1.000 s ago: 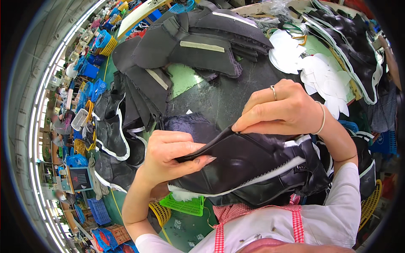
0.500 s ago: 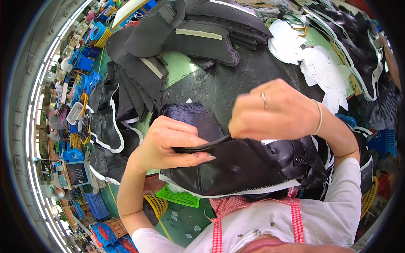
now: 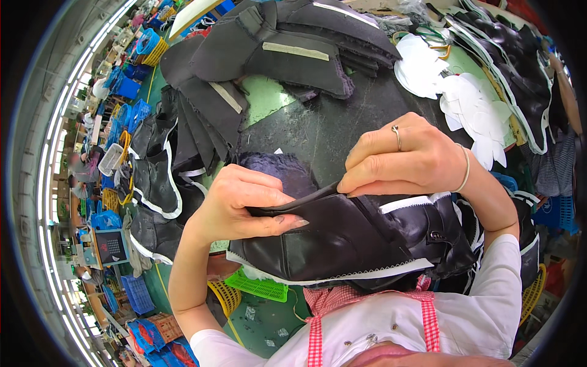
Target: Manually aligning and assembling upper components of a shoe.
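Note:
A black leather boot upper (image 3: 330, 235) with white edging along its lower side lies over the near edge of the work surface, in front of my body. My left hand (image 3: 244, 202) pinches its folded top edge between thumb and fingers. Farther right along that same edge, the thumb and fingertips of my right hand (image 3: 406, 156) press the fold together. Between the hands the edge runs as a dark rolled strip. Dark fuzzy lining (image 3: 275, 168) shows just beyond my left fingers. A buckled strap sits on the upper's right part.
Stacked dark lining pieces (image 3: 287, 52) with pale strips lie at the far side. White cut-out pieces (image 3: 471, 104) are piled at the right. More black uppers (image 3: 156, 183) hang at the left, others at the far right. A green basket (image 3: 257, 286) stands below the table.
My right hand, blurred before, now shows its fingertips pinching the boot upper's edge. My left hand keeps its grip, and the view has shifted slightly.

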{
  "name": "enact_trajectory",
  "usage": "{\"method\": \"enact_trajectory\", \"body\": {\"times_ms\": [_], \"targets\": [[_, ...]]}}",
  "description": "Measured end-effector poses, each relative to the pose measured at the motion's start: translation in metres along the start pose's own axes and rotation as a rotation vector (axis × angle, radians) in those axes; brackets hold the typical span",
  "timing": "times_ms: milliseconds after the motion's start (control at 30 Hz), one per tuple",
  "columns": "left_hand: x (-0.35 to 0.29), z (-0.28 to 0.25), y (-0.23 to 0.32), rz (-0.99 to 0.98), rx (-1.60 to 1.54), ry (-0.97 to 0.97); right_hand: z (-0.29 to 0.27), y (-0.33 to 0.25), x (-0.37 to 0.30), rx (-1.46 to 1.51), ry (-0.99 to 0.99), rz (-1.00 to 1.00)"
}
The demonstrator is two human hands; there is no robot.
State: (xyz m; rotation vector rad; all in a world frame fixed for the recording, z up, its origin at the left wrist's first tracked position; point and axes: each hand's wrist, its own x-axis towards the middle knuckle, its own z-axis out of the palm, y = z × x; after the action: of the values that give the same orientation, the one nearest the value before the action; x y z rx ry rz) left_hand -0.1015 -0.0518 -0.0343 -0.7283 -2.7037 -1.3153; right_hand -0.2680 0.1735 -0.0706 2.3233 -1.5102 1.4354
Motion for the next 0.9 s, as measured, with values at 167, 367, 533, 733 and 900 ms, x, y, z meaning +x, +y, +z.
{"method": "enact_trajectory", "body": {"times_ms": [167, 367, 533, 733, 900], "targets": [[-0.001, 0.0, -0.004, 0.014, -0.028, -0.009, 0.001, -0.005, 0.002, -0.184, -0.104, -0.047], [0.002, -0.003, -0.014, 0.044, -0.035, 0.034, 0.016, -0.003, 0.007, -0.05, 0.114, 0.262], [-0.01, -0.015, -0.001, 0.013, 0.1, 0.122, -0.008, 0.014, 0.014, 0.304, 0.569, 0.779], [0.002, -0.016, -0.005, -0.065, 0.325, 0.895, -0.009, 0.057, -0.047, 0.123, 0.493, 0.814], [0.031, -0.003, -0.018, 0.001, 0.355, 1.217, 0.054, 0.02, 0.025, 0.194, 0.419, 0.422]]}}
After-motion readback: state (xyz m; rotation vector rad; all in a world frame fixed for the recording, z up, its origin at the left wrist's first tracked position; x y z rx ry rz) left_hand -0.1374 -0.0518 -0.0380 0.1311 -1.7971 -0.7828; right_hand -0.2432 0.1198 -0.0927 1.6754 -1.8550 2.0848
